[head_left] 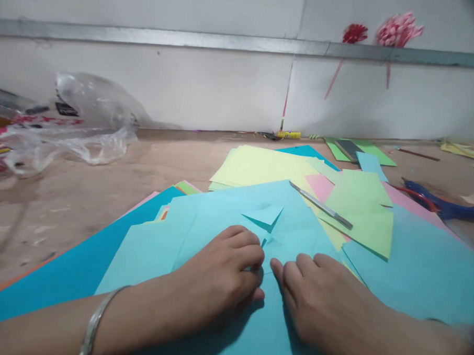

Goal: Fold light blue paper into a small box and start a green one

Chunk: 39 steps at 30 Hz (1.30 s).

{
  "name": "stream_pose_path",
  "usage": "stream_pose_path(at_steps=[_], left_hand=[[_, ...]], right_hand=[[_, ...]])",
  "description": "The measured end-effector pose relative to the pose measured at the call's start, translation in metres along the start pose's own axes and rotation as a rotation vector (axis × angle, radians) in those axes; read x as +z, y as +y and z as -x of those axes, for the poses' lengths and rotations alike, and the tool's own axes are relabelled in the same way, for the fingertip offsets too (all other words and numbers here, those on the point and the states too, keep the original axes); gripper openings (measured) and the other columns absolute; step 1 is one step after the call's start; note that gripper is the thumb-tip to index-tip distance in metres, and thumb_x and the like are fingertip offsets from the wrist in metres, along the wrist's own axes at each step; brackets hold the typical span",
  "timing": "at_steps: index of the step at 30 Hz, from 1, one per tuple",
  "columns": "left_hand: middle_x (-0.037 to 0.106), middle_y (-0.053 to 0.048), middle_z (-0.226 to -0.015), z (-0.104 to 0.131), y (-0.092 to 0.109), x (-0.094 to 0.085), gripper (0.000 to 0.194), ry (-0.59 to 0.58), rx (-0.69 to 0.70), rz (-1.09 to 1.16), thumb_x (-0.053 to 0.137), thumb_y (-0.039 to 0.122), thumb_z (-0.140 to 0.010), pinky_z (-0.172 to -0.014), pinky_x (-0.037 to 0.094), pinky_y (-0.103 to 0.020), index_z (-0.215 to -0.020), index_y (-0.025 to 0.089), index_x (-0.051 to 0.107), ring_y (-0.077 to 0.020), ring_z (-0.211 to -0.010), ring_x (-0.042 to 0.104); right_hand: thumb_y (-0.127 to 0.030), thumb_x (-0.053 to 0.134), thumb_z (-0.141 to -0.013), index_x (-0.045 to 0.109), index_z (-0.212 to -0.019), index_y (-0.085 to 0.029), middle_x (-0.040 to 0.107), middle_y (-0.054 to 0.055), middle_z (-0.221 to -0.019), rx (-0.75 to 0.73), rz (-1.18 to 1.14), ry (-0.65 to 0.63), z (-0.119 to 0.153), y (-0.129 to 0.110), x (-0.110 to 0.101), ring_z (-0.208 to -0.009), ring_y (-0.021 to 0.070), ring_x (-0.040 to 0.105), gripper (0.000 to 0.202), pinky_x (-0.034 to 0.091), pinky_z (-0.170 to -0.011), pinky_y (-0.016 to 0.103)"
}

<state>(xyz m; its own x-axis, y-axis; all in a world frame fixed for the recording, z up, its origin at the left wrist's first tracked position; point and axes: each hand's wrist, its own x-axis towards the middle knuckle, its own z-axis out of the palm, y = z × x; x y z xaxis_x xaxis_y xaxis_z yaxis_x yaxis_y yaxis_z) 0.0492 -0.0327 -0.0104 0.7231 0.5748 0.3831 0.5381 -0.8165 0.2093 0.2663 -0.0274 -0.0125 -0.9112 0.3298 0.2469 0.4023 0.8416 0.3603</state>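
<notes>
Both hands are at work low in the view, over a light blue paper sheet (223, 211) that lies on top of a spread of coloured paper on a brown tabletop (175, 154). The left hand (229, 266) is curled, thumb and fingers drawn together, at the middle of the sheet; whether a paper edge is pinched between the fingertips cannot be told. A silver bangle (97, 318) encircles the left wrist. The right hand (322, 291) lies just beside it, apart from it, knuckles up and fingers bent down toward the paper, one digit pointing toward the left hand; its grip cannot be told, as the palm side is hidden. Just beyond the left hand, a pointed light blue flap (267, 215) stands raised. A slim metal craft knife (326, 207) lies slantwise, partly over a light green paper piece (366, 225), its narrow tip toward the far left. Pale yellow sheets (257, 165) lie beyond the light blue sheet, and a deeper blue sheet (75, 275) extends to the left. At the right edge rests a blue tool (451, 203) with a red part. At the left is a crumpled clear plastic bag (98, 119). A red flower (355, 33) and a pink flower (398, 30) are set at the metal rail (188, 38) along the wall (150, 6).
</notes>
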Motion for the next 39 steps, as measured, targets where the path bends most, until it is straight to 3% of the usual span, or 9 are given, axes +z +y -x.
stream_pose_path(at_steps=[6,11,14,20,23,26,29,35,39], left_hand=[[0.061,-0.004,-0.077,-0.001,0.003,-0.003,0.024,-0.06,-0.006,-0.034,0.055,0.02,-0.094,-0.078,0.046,-0.033,-0.072,0.016,0.062,-0.0164,-0.077,0.054],[0.06,-0.006,-0.079,0.002,0.002,0.0,0.033,-0.029,-0.039,-0.113,0.049,0.026,-0.097,-0.06,0.041,-0.029,-0.067,0.015,0.058,-0.0156,-0.068,0.051],[0.058,-0.004,-0.075,0.003,-0.001,0.004,0.03,-0.024,-0.111,-0.17,0.046,0.024,-0.098,-0.059,0.039,-0.029,-0.07,0.016,0.055,-0.0164,-0.068,0.05],[0.055,-0.003,-0.078,0.002,-0.002,0.003,0.016,-0.093,-0.178,-0.182,0.044,0.017,-0.095,-0.06,0.037,-0.029,-0.088,0.018,0.058,-0.0178,-0.07,0.047],[0.058,-0.006,-0.082,0.0,-0.002,0.001,0.021,-0.083,-0.197,-0.21,0.051,0.033,-0.096,-0.065,0.042,-0.033,-0.085,0.017,0.06,-0.0207,-0.075,0.051],[0.061,-0.007,-0.082,0.0,-0.004,0.002,0.033,-0.044,-0.171,-0.254,0.053,0.047,-0.094,-0.068,0.046,-0.036,-0.082,0.016,0.06,-0.0219,-0.076,0.055],[0.064,-0.006,-0.082,0.001,-0.008,0.002,0.023,0.003,-0.115,-0.27,0.046,0.027,-0.099,-0.072,0.048,-0.033,-0.087,0.017,0.063,-0.019,-0.077,0.058],[0.069,-0.005,-0.089,0.005,-0.016,0.0,0.027,0.069,-0.282,-0.202,0.046,0.007,-0.089,-0.068,0.049,-0.029,-0.091,0.021,0.069,-0.018,-0.079,0.064],[0.071,-0.004,-0.09,0.003,-0.016,0.0,0.034,0.036,-0.386,-0.034,0.049,-0.001,-0.072,-0.07,0.052,-0.031,-0.093,0.018,0.067,-0.0196,-0.081,0.066]], right_hand=[[-0.006,0.057,-0.068,0.073,-0.094,-0.014,0.05,0.004,-0.05,0.078,0.243,-0.149,0.014,-0.002,-0.003,-0.044,0.0185,0.04,0.032,0.018,-0.045,0.034],[-0.001,0.058,-0.055,0.059,-0.056,-0.019,0.046,0.004,-0.047,0.146,0.301,-0.226,0.009,0.011,-0.004,-0.04,0.0163,0.039,0.019,0.013,-0.046,0.032],[-0.002,0.059,-0.052,0.048,-0.05,-0.02,0.043,0.003,-0.048,0.188,0.26,-0.18,0.002,0.017,-0.004,-0.042,0.0158,0.039,0.021,0.012,-0.046,0.031],[-0.003,0.054,-0.055,0.048,-0.054,-0.021,0.042,0.003,-0.05,0.165,0.226,-0.08,-0.005,0.021,-0.004,-0.044,0.0169,0.038,0.019,0.016,-0.046,0.032],[-0.003,0.052,-0.061,0.052,-0.056,-0.021,0.048,0.006,-0.056,0.157,0.239,0.014,-0.011,0.021,-0.015,-0.051,0.0202,0.043,0.019,0.025,-0.049,0.035],[-0.002,0.046,-0.073,0.063,-0.069,-0.02,0.065,0.013,-0.078,0.116,0.256,0.134,-0.016,0.02,-0.029,-0.072,0.0268,0.054,0.025,0.039,-0.064,0.041],[-0.003,0.041,-0.08,0.067,-0.083,-0.018,0.069,0.017,-0.099,0.057,0.207,0.208,-0.017,0.02,-0.032,-0.093,0.0314,0.056,0.03,0.041,-0.079,0.047],[0.005,0.044,-0.071,0.056,-0.066,-0.019,0.06,0.005,-0.067,0.075,-0.069,0.089,-0.013,0.026,-0.005,-0.063,0.0206,0.051,0.027,0.032,-0.06,0.035],[0.004,0.041,-0.08,0.055,-0.067,-0.018,0.062,0.006,-0.071,0.123,-0.17,0.158,-0.011,0.03,0.006,-0.069,0.0194,0.054,0.029,0.032,-0.063,0.033]])
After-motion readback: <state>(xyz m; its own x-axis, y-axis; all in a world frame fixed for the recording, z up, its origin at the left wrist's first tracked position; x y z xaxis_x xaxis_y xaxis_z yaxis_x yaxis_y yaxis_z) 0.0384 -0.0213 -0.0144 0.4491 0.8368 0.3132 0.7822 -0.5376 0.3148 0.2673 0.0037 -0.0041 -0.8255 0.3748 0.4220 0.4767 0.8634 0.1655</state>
